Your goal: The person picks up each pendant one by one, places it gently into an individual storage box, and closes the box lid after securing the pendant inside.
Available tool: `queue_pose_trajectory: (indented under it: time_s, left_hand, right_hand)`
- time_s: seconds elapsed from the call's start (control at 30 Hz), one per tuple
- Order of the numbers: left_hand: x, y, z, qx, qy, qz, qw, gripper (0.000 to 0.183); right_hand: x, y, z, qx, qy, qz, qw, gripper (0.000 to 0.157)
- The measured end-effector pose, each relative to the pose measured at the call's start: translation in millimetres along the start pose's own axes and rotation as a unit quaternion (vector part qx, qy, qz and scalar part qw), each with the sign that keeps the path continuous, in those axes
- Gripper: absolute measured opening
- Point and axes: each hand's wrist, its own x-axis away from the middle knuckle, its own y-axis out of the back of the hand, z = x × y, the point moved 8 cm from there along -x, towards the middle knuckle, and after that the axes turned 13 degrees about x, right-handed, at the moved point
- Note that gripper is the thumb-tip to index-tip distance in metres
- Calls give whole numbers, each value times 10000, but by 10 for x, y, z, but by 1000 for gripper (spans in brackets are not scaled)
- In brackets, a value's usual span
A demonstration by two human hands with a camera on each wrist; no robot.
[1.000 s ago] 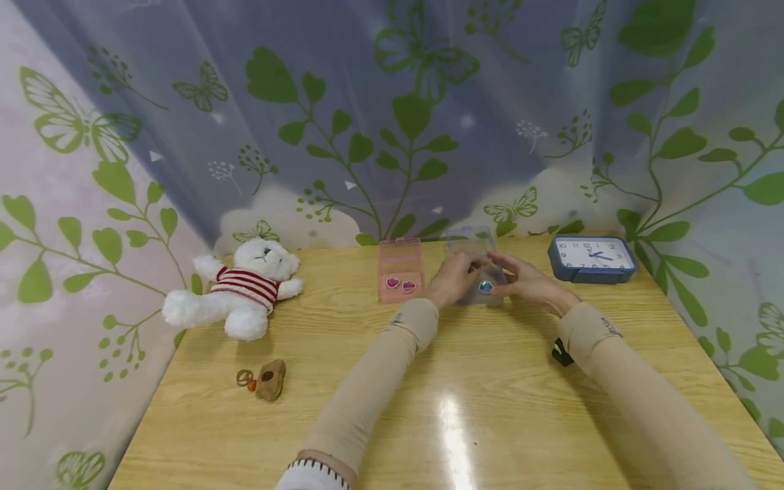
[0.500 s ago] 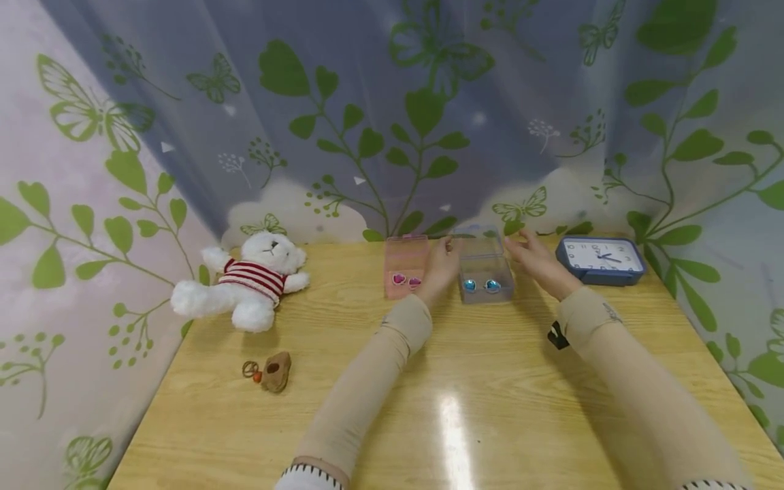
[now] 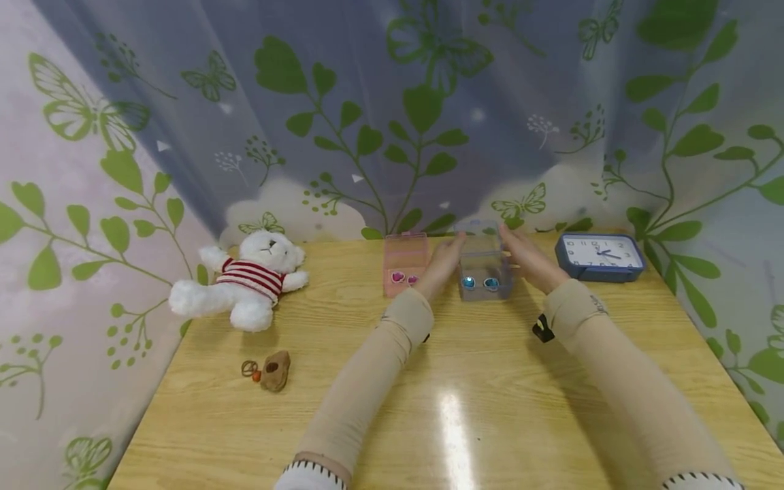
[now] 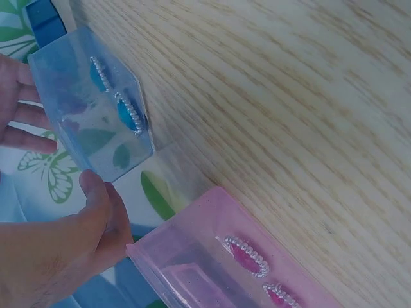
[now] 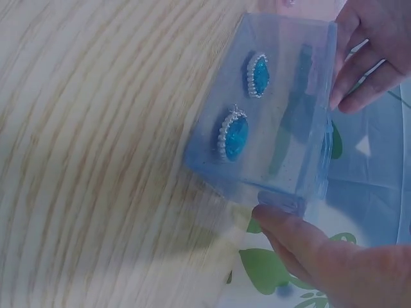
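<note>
A clear bluish plastic box [image 3: 484, 294] stands on the table with its lid [image 3: 476, 238] raised at the back. Inside lie two blue gem ornaments [image 5: 236, 136] edged with silvery beads. My left hand [image 3: 442, 264] is at the box's left side, fingers extended, with the thumb near a corner in the left wrist view. On the other side is my right hand [image 3: 528, 257], its fingers also straight and its thumb tip at the box's corner; I cannot tell whether it touches. Left of my left hand sits an opened pink box [image 3: 392, 289] holding two pink gem ornaments [image 4: 247, 256].
A blue clock [image 3: 600, 257] stands at the back right. On the left lie a white teddy bear [image 3: 251, 280] in a striped shirt and a brown keychain [image 3: 275, 371]. A patterned curtain [image 3: 343, 170] hangs behind the wooden table [image 3: 392, 435].
My hands have parted from over the blue box to its two sides, uncovering both blue ornaments. Lately they have shifted slightly closer to the box, which has hardly moved.
</note>
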Motion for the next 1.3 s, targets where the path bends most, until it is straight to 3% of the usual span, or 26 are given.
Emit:
queue_pose_trajectory:
  time_s: [0.37, 0.63, 0.93, 1.13, 1.3]
  left_hand:
    - [8, -20, -28, -121, -55, -21, 9999, 83]
    - [58, -29, -92, -337, -337, -132, 9988, 72]
    - [125, 18, -173, -795, -387, -387, 9953, 78]
    - [121, 57, -200, -1156, -513, -629, 9900, 62]
    - [111, 60, -188, -1120, -539, -556, 9907, 57]
  right_hand:
    - [-32, 20, -50, -352, -31, -282, 9990, 81]
    - [-23, 26, -35, -533, 92, -403, 9977, 81]
    - [32, 161, -2, -13, 174, -751, 9970, 81]
    - [73, 181, -5, 435, 345, -954, 9939, 73]
    - [98, 180, -15, 577, 410, -984, 9926, 68]
